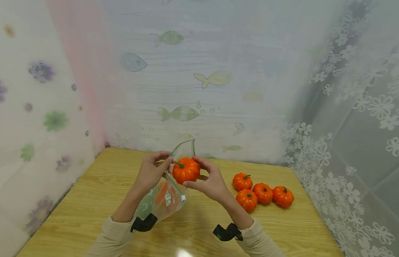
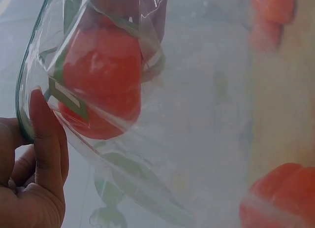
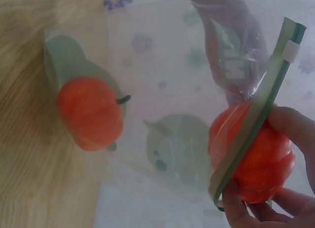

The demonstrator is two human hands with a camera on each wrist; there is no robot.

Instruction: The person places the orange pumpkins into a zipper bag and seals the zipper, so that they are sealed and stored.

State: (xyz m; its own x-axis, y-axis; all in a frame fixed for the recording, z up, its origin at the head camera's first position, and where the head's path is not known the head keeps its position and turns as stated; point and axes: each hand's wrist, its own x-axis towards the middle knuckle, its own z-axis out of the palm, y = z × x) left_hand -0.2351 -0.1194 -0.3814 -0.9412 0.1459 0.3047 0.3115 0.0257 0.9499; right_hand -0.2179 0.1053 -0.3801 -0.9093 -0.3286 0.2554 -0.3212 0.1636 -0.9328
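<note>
In the head view my left hand [image 1: 151,172] pinches the green-trimmed edge of a clear zip bag [image 1: 175,211]. My right hand [image 1: 211,180] grips a small orange pumpkin [image 1: 188,173] with a green stem at the bag's mouth. The right wrist view shows that held pumpkin [image 3: 268,161] partly behind the zip strip [image 3: 253,119], with the white slider near the strip's upper end. Another pumpkin [image 3: 91,114] lies inside the bag, toward its bottom. Seen from the left wrist, the left hand's fingers [image 2: 47,144] hold the zip edge, and the held pumpkin [image 2: 103,82] shows through the plastic.
Several more pumpkins [image 1: 263,193] sit grouped on the wooden table [image 1: 103,200] to the right of my right hand. Patterned curtains [image 1: 212,107] with fish and flowers hang along the table's back and sides.
</note>
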